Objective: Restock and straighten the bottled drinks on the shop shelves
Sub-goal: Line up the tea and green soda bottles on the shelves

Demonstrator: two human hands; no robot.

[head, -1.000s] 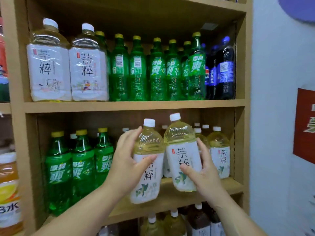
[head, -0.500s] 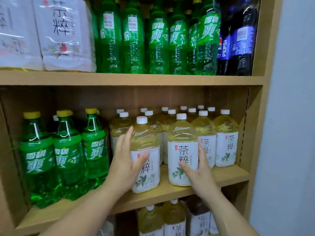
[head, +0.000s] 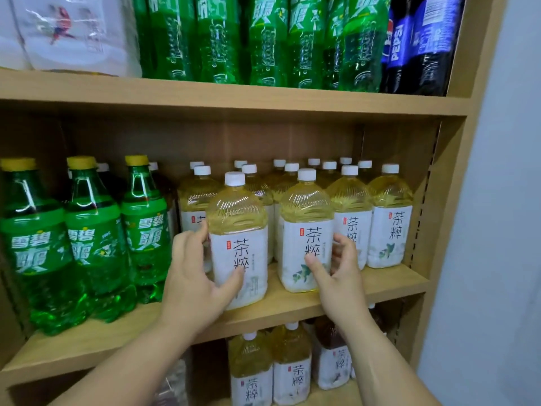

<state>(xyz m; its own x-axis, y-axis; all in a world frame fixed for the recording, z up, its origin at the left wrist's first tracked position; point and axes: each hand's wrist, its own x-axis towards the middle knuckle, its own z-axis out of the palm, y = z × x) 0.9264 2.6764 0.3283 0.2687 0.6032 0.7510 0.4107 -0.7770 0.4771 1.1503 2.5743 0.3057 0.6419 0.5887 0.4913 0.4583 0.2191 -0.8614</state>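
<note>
Two yellow tea bottles with white caps and white labels stand upright at the front of the middle shelf (head: 292, 310). My left hand (head: 193, 276) grips the left tea bottle (head: 238, 230), thumb across its label, fingers round its left side. My right hand (head: 336, 271) holds the right tea bottle (head: 306, 227), thumb on the label front, fingers behind its right side. Several more tea bottles (head: 389, 218) stand in rows behind and to the right.
Green soda bottles (head: 90, 238) with yellow caps fill the left of the middle shelf. The upper shelf (head: 234, 95) carries green soda, dark cola bottles (head: 421, 45) and large tea bottles. More tea bottles (head: 251, 367) stand on the shelf below. A pale wall (head: 503, 200) lies right.
Both tea bottles came down from mid-air onto the middle shelf and now stand upright with labels facing front. My hands stay on them. The camera has moved closer and lower.
</note>
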